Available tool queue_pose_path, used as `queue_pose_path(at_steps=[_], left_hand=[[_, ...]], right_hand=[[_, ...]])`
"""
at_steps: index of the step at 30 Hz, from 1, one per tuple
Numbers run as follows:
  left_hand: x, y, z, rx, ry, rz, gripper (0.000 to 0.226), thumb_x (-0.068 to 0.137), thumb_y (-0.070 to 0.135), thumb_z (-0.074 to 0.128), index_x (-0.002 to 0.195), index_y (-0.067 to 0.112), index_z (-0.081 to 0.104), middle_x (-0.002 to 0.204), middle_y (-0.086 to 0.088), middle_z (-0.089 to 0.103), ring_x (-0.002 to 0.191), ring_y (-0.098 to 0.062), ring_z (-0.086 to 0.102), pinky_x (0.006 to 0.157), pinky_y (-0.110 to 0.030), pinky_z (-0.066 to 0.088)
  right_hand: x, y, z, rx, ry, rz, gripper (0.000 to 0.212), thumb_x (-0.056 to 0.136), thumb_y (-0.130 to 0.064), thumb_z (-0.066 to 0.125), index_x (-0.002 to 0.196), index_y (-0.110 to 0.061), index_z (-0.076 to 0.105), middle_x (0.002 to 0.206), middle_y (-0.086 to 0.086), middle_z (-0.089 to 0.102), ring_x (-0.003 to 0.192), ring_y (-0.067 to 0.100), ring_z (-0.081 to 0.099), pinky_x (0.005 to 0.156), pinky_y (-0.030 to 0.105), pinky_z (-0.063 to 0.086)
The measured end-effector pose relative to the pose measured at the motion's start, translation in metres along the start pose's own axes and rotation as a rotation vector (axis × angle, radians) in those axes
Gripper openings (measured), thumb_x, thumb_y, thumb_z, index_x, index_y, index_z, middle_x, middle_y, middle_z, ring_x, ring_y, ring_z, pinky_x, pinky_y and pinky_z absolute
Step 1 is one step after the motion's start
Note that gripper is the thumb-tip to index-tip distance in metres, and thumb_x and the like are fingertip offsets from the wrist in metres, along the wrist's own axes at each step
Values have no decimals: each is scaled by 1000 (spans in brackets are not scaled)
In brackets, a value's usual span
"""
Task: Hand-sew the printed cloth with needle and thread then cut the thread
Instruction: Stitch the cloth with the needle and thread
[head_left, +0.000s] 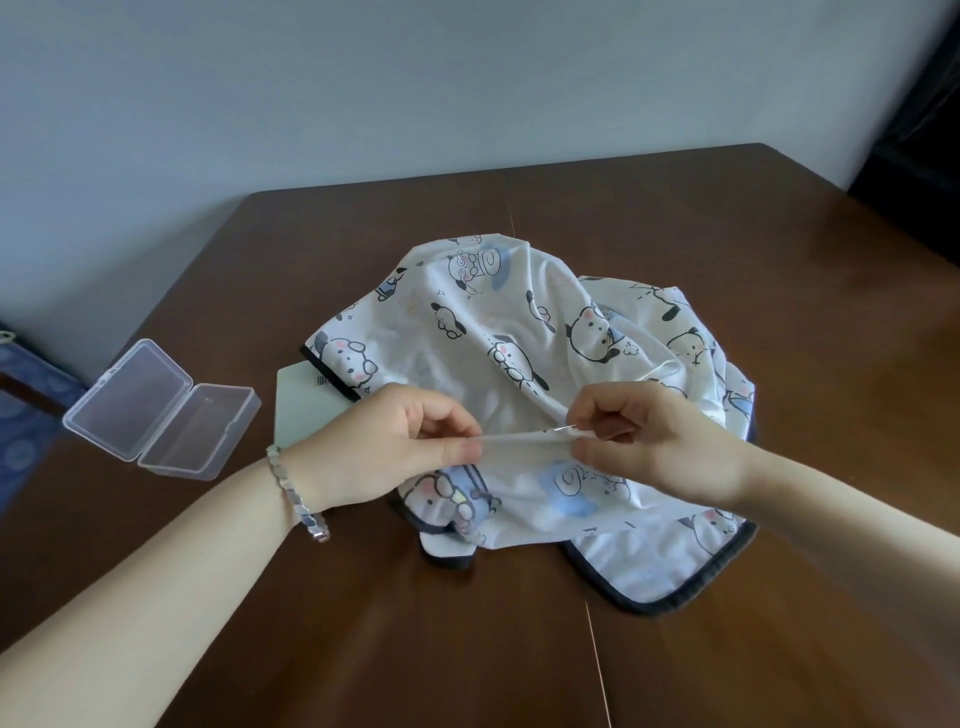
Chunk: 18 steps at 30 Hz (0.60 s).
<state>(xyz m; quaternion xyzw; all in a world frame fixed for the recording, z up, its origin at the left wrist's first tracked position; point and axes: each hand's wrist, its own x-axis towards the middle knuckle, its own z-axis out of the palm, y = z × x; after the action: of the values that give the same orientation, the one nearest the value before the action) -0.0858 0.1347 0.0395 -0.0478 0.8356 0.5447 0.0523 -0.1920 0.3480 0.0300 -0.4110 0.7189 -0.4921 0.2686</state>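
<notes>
A dark wooden table carries the printed cloth, a white piece with cartoon puppies and a dark bound edge, heaped near its middle. At the cloth's near side the left hand pinches one end of a raised fold between thumb and fingers. The right hand pinches the fold's other end together with the needle. Well to the left of the cloth a clear plastic box lies open. A pale card pokes out from under the cloth's left edge. A beaded bracelet circles the left wrist. A thin white thread runs across the cloth just beyond the right hand.
</notes>
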Motion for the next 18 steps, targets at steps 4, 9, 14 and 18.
queue_pose_path(at_steps=[4,9,14,18], left_hand=[[-3,-4,4,37,-58,-77,9,79,9,65,74,16,69,63,9,70,61,1,64,60,-10,48],[-1,-6,17,210,-6,-44,4,75,32,73,76,29,71,76,10,70,73,-11,65,72,-25,52],[7,4,27,15,-21,94,25,60,48,70,78,32,66,104,18,65,100,-11,62,91,-34,49],[14,6,36,-62,-126,87,19,65,32,81,74,26,66,95,21,69,99,-2,62,93,-25,46]], right_hand=[[-2,4,6,209,0,16,6,72,-12,58,67,-13,54,52,-6,40,48,6,34,49,13,31],[-3,12,14,300,-38,-1,6,71,-7,57,67,-9,52,49,-12,43,46,-1,36,49,11,31],[-3,12,12,337,-50,-11,7,61,-26,64,62,-21,59,62,9,43,53,8,39,52,16,32],[-5,10,9,324,-77,-39,2,62,-28,62,61,-26,60,62,0,45,54,6,39,52,14,33]])
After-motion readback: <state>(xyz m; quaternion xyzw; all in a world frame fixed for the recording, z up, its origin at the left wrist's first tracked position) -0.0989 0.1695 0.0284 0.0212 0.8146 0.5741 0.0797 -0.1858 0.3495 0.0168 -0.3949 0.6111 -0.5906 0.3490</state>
